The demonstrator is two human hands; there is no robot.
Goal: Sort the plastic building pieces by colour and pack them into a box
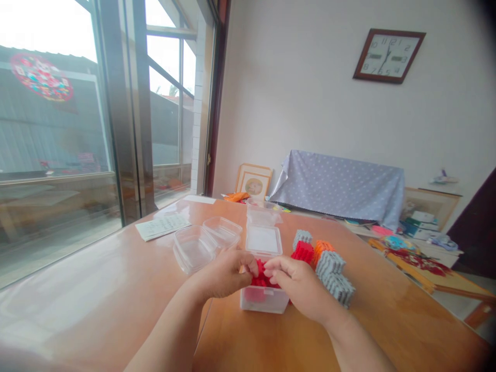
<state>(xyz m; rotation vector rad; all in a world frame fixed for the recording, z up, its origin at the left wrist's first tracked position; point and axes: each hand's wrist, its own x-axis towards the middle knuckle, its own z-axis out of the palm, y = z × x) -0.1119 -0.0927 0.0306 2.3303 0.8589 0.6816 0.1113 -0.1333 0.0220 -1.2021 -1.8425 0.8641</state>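
Note:
A clear plastic box (267, 306) with its hinged lid (264, 240) tipped back stands in front of me on the table. Small red plastic pieces (260, 281) lie inside it. Over its left side, my left hand (228, 271) is closed with thumb and fingers pinching a red piece. My right hand (300, 287) reaches over the right side, its fingertips closed at the same small red piece. The piece's exact shape is blurred and partly hidden by my fingers. Right of the box stand blocks of stacked pieces: red (303, 252), orange (323, 250) and grey (336, 281).
Two clear open containers (194, 250) stand to the left on the wooden table (248, 341). Farther back are printed paper sheets (163, 226) and another clear box (263, 212). A side table with red items (420, 263) stands at the right, beyond the table's edge.

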